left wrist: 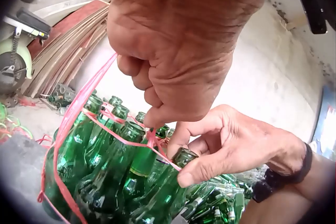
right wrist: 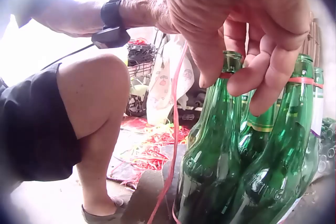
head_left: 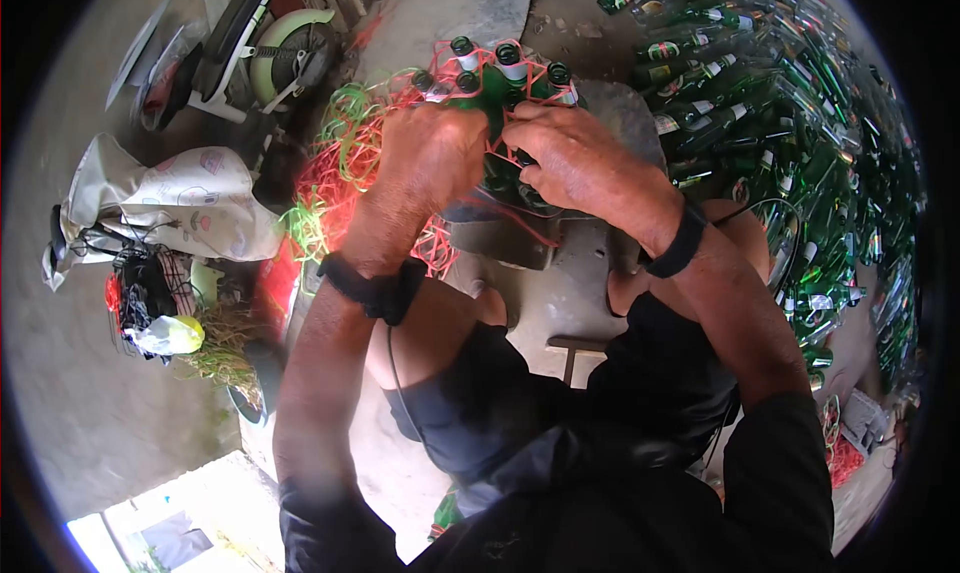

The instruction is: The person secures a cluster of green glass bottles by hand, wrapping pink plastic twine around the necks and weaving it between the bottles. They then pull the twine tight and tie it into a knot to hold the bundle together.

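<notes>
Our left hand curls around the red string, just above the clustered green bottles. Our right hand pinches one bottle's neck between thumb and fingers; string loops around the standing bottles below both.

An upright cluster of green glass bottles stands before the seated person, flat red plastic string round its necks. The left hand is above it; the right hand is at its near side, fingers around a bottle neck. Left lies a tangled heap of red and green plastic strips, with a white-and-green scooter farther left behind and a draped cream printed cloth nearer; right, loose green glass bottles cover the floor
</notes>
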`<state>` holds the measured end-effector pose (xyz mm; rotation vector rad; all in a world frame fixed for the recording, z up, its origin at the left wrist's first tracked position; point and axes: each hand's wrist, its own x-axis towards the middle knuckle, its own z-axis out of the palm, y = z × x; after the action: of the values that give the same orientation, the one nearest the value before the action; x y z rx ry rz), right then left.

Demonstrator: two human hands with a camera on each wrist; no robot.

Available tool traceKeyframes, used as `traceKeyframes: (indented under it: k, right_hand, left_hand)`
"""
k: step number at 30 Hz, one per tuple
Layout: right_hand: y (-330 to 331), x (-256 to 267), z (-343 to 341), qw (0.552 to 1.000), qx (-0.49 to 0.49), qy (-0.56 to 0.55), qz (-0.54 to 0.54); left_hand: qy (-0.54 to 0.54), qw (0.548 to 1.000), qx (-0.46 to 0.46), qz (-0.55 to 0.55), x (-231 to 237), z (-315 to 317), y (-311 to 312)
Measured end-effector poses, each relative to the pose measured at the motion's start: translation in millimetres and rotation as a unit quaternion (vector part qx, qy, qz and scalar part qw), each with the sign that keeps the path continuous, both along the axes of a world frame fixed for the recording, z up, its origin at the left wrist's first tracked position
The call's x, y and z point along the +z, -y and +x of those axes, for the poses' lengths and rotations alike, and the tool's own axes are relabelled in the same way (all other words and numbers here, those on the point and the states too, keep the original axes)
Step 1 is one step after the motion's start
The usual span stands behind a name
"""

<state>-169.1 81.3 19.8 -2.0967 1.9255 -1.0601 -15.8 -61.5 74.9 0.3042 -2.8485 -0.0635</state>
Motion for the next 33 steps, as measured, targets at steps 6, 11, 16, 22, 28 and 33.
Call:
traceKeyframes:
  k: [6,11,16,22,28,33]
  right_hand:
    - [-0.6,2.4,1.5,1.000,-0.004,0.003,0.026]
    - [-1.2,2.3,3.0,0.999,-0.006,0.009,0.038]
    - [-2.8,7.0,2.5,0.999,-0.009,0.009,0.045]
    - [-4.6,4.7,1.2,1.000,-0.005,0.026,0.015]
    - [-5.6,1.8,1.0,1.000,-0.004,0.019,-0.006]
    - [-6.4,1.5,-0.2,1.000,-0.004,0.027,0.011]
  left_hand:
    - [0.045,0.998,-0.014,0.044,-0.9,-16.5,23.0]
    - [0.127,0.982,-0.012,0.139,2.3,-30.1,42.6]
    - [0.216,0.949,-0.003,0.231,1.0,-47.7,65.1]
    - [0.247,0.950,0.016,0.189,-7.3,-45.3,70.7]
    - [0.206,0.972,0.049,0.101,-5.0,-32.8,52.9]
    - [0.146,0.970,0.182,0.065,-19.3,-18.3,39.2]
